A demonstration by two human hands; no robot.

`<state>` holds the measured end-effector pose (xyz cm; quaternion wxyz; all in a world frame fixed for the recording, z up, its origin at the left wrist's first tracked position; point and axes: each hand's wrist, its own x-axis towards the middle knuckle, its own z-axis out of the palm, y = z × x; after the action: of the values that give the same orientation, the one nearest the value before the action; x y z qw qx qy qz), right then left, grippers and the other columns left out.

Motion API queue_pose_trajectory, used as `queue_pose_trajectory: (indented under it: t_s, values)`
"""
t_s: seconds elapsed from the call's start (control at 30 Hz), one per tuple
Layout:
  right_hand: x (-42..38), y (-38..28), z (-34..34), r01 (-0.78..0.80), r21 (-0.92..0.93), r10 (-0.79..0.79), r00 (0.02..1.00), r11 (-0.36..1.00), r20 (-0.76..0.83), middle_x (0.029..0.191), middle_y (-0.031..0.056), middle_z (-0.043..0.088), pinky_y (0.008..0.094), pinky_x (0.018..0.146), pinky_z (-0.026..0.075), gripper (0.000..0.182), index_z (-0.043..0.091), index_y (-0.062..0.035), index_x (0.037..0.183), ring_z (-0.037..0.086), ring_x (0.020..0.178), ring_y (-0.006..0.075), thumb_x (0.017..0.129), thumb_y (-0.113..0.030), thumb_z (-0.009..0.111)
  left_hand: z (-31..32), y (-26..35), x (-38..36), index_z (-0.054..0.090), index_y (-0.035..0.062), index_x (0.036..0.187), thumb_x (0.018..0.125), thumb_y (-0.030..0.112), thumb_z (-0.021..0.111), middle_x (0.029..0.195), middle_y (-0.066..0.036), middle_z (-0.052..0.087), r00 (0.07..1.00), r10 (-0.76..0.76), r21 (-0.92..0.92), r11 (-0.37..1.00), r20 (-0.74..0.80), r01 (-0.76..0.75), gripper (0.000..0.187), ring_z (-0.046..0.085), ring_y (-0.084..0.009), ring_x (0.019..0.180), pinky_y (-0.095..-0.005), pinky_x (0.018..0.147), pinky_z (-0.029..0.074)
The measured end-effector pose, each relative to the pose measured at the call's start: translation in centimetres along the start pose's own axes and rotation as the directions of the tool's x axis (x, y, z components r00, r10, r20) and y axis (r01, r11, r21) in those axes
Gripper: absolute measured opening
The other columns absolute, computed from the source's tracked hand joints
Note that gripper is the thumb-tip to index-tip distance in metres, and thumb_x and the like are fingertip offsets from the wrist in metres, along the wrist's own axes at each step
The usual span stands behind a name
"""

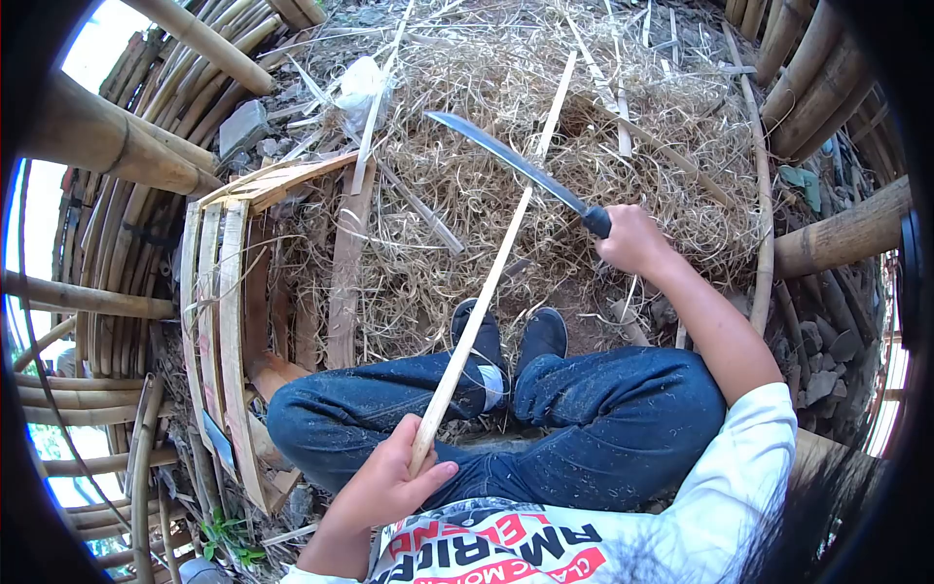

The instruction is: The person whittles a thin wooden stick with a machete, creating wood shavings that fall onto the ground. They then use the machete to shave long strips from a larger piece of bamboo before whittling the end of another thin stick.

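Note:
My left hand (394,477) is wrapped round the near end of a long pale bamboo strip (484,297), close to my lap. The strip slants away from me, past my shoes, over the shavings. In my right hand (632,239) is the dark handle of a machete (520,164), fingers closed round it. Its long, slightly curved blade points to the upper left and crosses over the strip in this view. Fine shavings dot my jeans (623,419).
Curly bamboo shavings (467,214) cover the ground ahead. A slatted wooden crate (233,331) stands at my left, a white plastic bag (360,90) beyond it. Stacked bamboo poles (126,146) line the left side; more poles (846,241) and stones (825,375) lie right.

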<state>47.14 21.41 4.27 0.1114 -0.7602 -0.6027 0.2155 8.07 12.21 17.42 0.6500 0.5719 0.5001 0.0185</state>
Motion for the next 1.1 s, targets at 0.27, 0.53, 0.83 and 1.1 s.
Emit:
queue_pose_trajectory:
  t_s: [0.27,0.53,0.83,1.1]
  values:
    - [-1.1,-4.7,0.0,0.388,0.073,-0.395,0.902,0.919,0.178,0.075,0.0180,0.067,0.0447,0.074,0.054,0.021,0.067,-0.0082,0.087,0.067,0.077,0.0373,0.067,-0.015,0.066,0.0,-1.4,2.8,0.035,0.0119,0.097,0.091,0.008,0.063,0.061,0.004,0.039,0.956,0.018,-0.685,0.702,0.292,0.196,0.030,0.034,-0.0010,0.043,-0.0168,0.034,0.024]
    - [0.2,-2.5,-0.6,0.253,0.062,-0.261,0.941,0.965,0.218,0.076,0.0152,0.068,0.0408,0.075,0.055,0.017,0.069,-0.0110,0.085,0.068,0.077,0.0334,0.069,-0.012,0.065,-0.5,-2.0,2.4,0.030,0.0122,0.100,0.091,0.005,0.062,0.058,0.005,0.033,0.893,0.172,-0.852,0.416,0.416,0.317,0.034,0.030,-0.0013,0.042,-0.0172,0.036,0.024]
    - [-1.6,-3.0,-1.9,0.097,0.147,-0.139,0.939,0.984,0.314,0.077,0.0203,0.067,0.0421,0.073,0.053,0.019,0.066,-0.0018,0.083,0.067,0.077,0.0361,0.066,-0.011,0.064,0.5,-1.6,3.7,0.032,0.0125,0.097,0.092,0.011,0.064,0.057,0.006,0.034,0.917,0.133,-0.812,0.524,0.376,0.257,0.032,0.031,-0.0016,0.040,-0.0174,0.035,0.025]
    - [-1.3,-8.3,-2.4,0.358,-0.009,-0.311,0.823,0.934,0.476,0.079,0.0159,0.068,0.0416,0.078,0.054,0.018,0.068,-0.0066,0.081,0.067,0.082,0.0341,0.063,-0.011,0.065,0.0,-0.4,2.6,0.033,0.0117,0.099,0.089,0.004,0.066,0.059,0.007,0.039,0.964,-0.022,-0.544,0.822,0.265,0.168,0.036,0.031,-0.0002,0.042,-0.0191,0.036,0.024]
